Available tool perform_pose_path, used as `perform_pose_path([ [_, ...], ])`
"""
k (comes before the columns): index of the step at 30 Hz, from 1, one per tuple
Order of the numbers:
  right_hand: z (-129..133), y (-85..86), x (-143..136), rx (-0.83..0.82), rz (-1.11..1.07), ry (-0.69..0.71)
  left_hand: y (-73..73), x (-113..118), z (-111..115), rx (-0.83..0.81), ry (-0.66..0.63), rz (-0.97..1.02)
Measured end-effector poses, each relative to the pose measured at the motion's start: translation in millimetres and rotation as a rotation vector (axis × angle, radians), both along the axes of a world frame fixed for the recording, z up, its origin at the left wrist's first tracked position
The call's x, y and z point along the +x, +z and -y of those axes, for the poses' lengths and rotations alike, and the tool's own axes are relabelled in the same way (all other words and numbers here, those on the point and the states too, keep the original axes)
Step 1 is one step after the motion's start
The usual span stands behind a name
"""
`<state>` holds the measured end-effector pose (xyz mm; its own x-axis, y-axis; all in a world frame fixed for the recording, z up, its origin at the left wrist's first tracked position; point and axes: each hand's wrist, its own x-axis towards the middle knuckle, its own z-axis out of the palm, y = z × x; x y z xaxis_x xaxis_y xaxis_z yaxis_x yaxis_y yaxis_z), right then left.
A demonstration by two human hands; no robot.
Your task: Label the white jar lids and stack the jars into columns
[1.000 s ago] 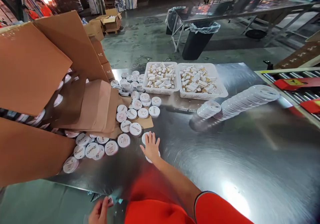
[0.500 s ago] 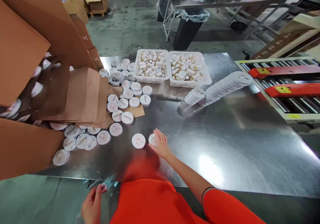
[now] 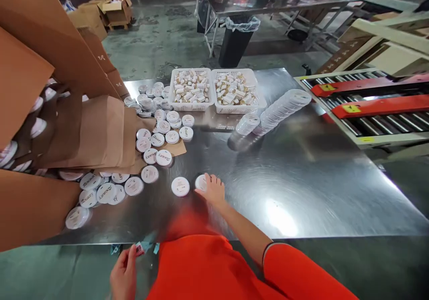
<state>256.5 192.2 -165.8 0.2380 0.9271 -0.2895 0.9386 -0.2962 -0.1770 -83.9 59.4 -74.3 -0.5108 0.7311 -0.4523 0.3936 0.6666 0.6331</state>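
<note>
My right hand [image 3: 215,190] lies over a round white container [image 3: 200,182] on the steel table, its fingers curled onto the lid's right side. Just left of it sits another round container [image 3: 180,186] with pink print on top. Below the table's front edge, my left hand [image 3: 123,271] pinches a small red and white piece [image 3: 139,249] between thumb and fingertips. Many more round containers with printed lids [image 3: 164,157] lie spread at the left, some overlapping, beside brown cardboard sheets [image 3: 97,130].
Two white baskets [image 3: 191,106] of small bottles stand at the table's back. Right of them, stacked clear round pieces [image 3: 279,112] lean in a long row. A roller conveyor [image 3: 385,122] runs at the right; a large carton [image 3: 36,210] stands at the left.
The view has shifted, so the table's contents appear further left. My right hand's fingers are more curled on the container. My left hand still holds the small piece.
</note>
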Motion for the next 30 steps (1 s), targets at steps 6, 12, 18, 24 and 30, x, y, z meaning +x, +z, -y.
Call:
perform_pose_path([
  [6,4,23.1,10,-0.145,0.038,-0.088,-1.2,5,8,-0.006,0.067,0.006],
  [12,7,10.8,28,-0.210,-0.101,0.465,1.6,10,3,0.017,0.004,-0.012],
  [18,0,2.5,12,-0.123,-0.055,0.197,-1.0,7,0,0.033,-0.011,0.048],
  [24,-10,-1.5,-12,-0.055,-0.038,0.224,-0.8,7,2,0.071,0.010,0.049],
  [30,-25,-10.1,-27,0.081,-0.138,0.751,2.7,6,0,0.066,-0.006,0.034],
])
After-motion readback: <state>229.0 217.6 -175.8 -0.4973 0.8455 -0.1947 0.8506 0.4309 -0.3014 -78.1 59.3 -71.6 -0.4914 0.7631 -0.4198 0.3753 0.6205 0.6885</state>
